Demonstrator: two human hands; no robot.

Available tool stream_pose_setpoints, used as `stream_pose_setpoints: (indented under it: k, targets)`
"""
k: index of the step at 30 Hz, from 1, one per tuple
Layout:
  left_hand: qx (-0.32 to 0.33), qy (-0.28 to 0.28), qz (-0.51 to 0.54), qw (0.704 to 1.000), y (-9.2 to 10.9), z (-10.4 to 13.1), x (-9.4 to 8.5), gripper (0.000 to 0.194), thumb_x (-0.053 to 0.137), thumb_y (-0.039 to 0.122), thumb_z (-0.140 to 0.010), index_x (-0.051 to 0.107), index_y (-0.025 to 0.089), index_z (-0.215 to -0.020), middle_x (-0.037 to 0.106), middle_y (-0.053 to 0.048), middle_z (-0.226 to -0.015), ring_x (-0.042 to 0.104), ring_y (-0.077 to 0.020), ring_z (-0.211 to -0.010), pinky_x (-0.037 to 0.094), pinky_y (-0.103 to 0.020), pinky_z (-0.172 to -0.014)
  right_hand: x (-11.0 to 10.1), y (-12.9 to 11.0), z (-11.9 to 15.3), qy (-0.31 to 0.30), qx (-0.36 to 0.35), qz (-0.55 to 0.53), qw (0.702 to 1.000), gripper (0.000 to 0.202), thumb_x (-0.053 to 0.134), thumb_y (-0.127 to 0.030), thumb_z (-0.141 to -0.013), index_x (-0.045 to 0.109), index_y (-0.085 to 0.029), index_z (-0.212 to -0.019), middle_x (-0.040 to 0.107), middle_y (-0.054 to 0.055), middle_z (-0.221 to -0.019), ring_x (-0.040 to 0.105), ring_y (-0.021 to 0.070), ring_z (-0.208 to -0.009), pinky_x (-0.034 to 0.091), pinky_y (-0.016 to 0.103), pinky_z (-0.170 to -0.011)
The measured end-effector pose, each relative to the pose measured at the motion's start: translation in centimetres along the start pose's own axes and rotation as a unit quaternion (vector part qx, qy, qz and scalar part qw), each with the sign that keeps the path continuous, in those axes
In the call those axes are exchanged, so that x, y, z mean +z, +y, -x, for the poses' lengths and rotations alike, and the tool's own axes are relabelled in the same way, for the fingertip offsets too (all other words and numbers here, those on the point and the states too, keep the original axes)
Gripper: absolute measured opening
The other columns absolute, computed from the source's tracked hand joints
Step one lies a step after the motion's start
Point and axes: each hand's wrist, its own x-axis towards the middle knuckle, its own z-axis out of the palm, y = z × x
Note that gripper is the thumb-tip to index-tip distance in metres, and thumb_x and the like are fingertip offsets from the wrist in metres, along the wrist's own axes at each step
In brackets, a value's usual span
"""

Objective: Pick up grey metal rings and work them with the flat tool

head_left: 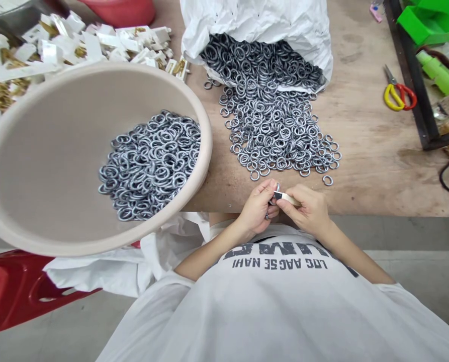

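At the table's front edge my left hand [259, 207] is closed on metal rings [277, 187]; one shows at the fingertips and another lower by the curled fingers. Close beside it, my right hand [310, 208] grips a small pale tool with a dark end [289, 198], its dark tip touching or nearly touching the ring. Loose grey metal rings [277, 130] spill over the table from a white sack [254, 20] just beyond my hands. To the left, a large beige tub [51, 146] holds a heap of similar rings [156, 161].
White plastic pieces with brass-coloured parts [96, 42] lie behind the tub, near a red container [122, 10]. On the right are scissors [399, 95], a dark metal frame [413, 80] and a green bin [428, 25]. A red chair [16, 286] stands below the tub.
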Motion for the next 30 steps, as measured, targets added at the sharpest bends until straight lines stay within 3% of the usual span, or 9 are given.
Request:
stream_pose_setpoints:
  k: [6,11,15,18,21,26,28,30]
  targets:
    - [-0.002,-0.02,-0.003,1.0,-0.1,0.4,0.1,0.04,0.073,0.05,-0.083,0.047,0.019,-0.081,0.038,0.01,-0.055,0.025,-0.001,-0.036,0.018,-0.014,-0.036,0.3,0.1,-0.1,0.005,0.013,-0.031,0.999,0.027,0.061,-0.043,-0.095,0.063,-0.021,-0.079,0.061,0.001,-0.072,0.053,0.0148,-0.066,0.037,0.029,-0.064]
    - [-0.019,-0.094,-0.029,0.995,0.5,1.6,0.3,0.039,0.069,0.047,-0.088,0.047,0.017,-0.076,0.041,0.008,-0.059,0.028,-0.0011,-0.039,0.021,-0.014,-0.037,-0.9,3.2,-0.7,0.102,0.14,-0.061,0.983,0.034,0.051,-0.047,-0.1,0.064,-0.021,-0.083,0.056,-0.002,-0.066,0.05,0.0138,-0.062,0.035,0.028,-0.062]
    - [0.008,-0.053,-0.008,0.999,1.3,1.7,-0.2,0.033,0.069,0.041,-0.089,0.051,0.016,-0.078,0.042,0.008,-0.06,0.03,-0.0006,-0.039,0.023,-0.013,-0.038,-3.0,6.4,0.3,0.158,0.209,0.086,0.961,0.033,0.059,-0.052,-0.094,0.068,-0.02,-0.098,0.067,0.004,-0.085,0.058,0.0184,-0.078,0.04,0.03,-0.071]
    - [-0.002,-0.045,-0.01,0.999,1.3,1.3,-0.7,0.026,0.07,0.038,-0.088,0.06,0.015,-0.091,0.046,0.007,-0.061,0.032,-0.0002,-0.039,0.024,-0.013,-0.038,-4.2,8.1,1.5,0.141,0.257,0.201,0.935,0.041,0.068,-0.052,-0.086,0.068,-0.019,-0.111,0.067,0.012,-0.106,0.059,0.0238,-0.091,0.04,0.035,-0.077]
    - [-0.021,-0.04,-0.007,0.999,1.0,0.8,-1.0,0.026,0.071,0.036,-0.086,0.063,0.014,-0.098,0.052,0.005,-0.063,0.038,-0.0012,-0.039,0.025,-0.013,-0.036,-4.7,9.2,2.1,0.112,0.272,0.219,0.93,0.036,0.068,-0.049,-0.087,0.07,-0.018,-0.106,0.066,0.012,-0.101,0.058,0.0242,-0.09,0.039,0.036,-0.077]
    - [-0.022,-0.034,0.019,0.999,0.5,0.0,-1.3,0.026,0.068,0.039,-0.083,0.055,0.017,-0.082,0.061,0.001,-0.07,0.053,-0.007,-0.045,0.027,-0.015,-0.033,-3.9,9.1,1.6,0.127,0.25,0.108,0.954,0.025,0.07,-0.04,-0.085,0.069,-0.018,-0.098,0.069,0.007,-0.094,0.059,0.022,-0.085,0.041,0.034,-0.077]
    - [-0.006,-0.027,-0.003,1.0,0.2,-0.1,-1.3,0.03,0.068,0.042,-0.084,0.051,0.017,-0.079,0.063,0.001,-0.072,0.055,-0.0075,-0.046,0.026,-0.015,-0.033,-2.9,7.8,1.1,0.126,0.251,-0.028,0.959,0.023,0.071,-0.039,-0.084,0.068,-0.018,-0.093,0.068,0.004,-0.088,0.058,0.0199,-0.081,0.042,0.033,-0.076]
    - [0.02,-0.007,-0.049,0.999,-0.1,-0.2,-1.1,0.034,0.07,0.044,-0.084,0.05,0.018,-0.08,0.063,0.001,-0.072,0.054,-0.0066,-0.046,0.025,-0.014,-0.033,-1.6,5.8,0.6,0.094,0.249,-0.195,0.944,0.022,0.071,-0.04,-0.085,0.066,-0.019,-0.089,0.065,0.001,-0.081,0.057,0.0165,-0.074,0.044,0.031,-0.073]
